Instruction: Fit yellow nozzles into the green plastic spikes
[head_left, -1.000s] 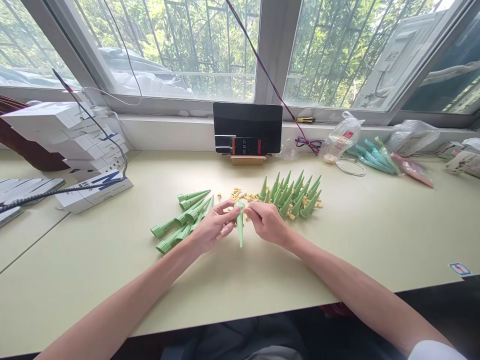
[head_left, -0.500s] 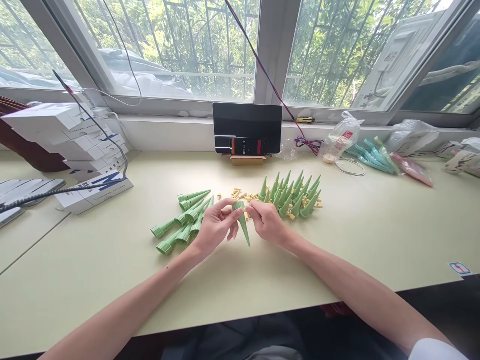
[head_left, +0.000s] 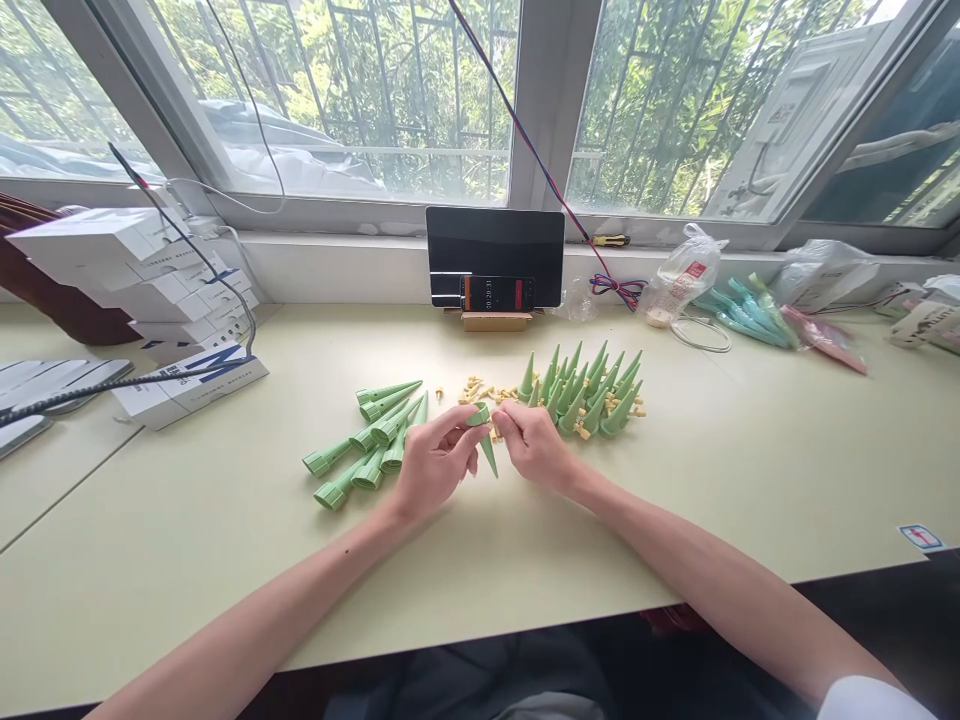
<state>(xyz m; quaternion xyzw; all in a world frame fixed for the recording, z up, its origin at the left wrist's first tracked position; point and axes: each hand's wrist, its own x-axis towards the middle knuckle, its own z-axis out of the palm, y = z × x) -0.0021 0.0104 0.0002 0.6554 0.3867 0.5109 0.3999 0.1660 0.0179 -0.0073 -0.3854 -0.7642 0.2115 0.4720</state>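
Note:
My left hand (head_left: 442,455) pinches a green plastic spike (head_left: 489,456) near its wide, open end, with the tip pointing down toward me. Close beside that end, my right hand (head_left: 534,440) is closed, thumb and finger pressed together; whatever they hold is hidden. Several green spikes (head_left: 367,432) lie on their sides left of my left hand. To the right, a cluster of green spikes (head_left: 592,390) stands tip up, with yellow pieces at their bases. Small yellow valve-like pieces (head_left: 474,388) are heaped behind my hands.
A phone (head_left: 496,294) showing a timer leans on a black tablet (head_left: 495,240) at the back of the table (head_left: 420,600). White boxes (head_left: 195,380) are stacked at the left. Plastic bags (head_left: 682,275) and teal packets (head_left: 750,315) lie at the back right.
My left hand has turned the spike so its open end faces up and toward me more. The right hand has stayed almost in place beside it.

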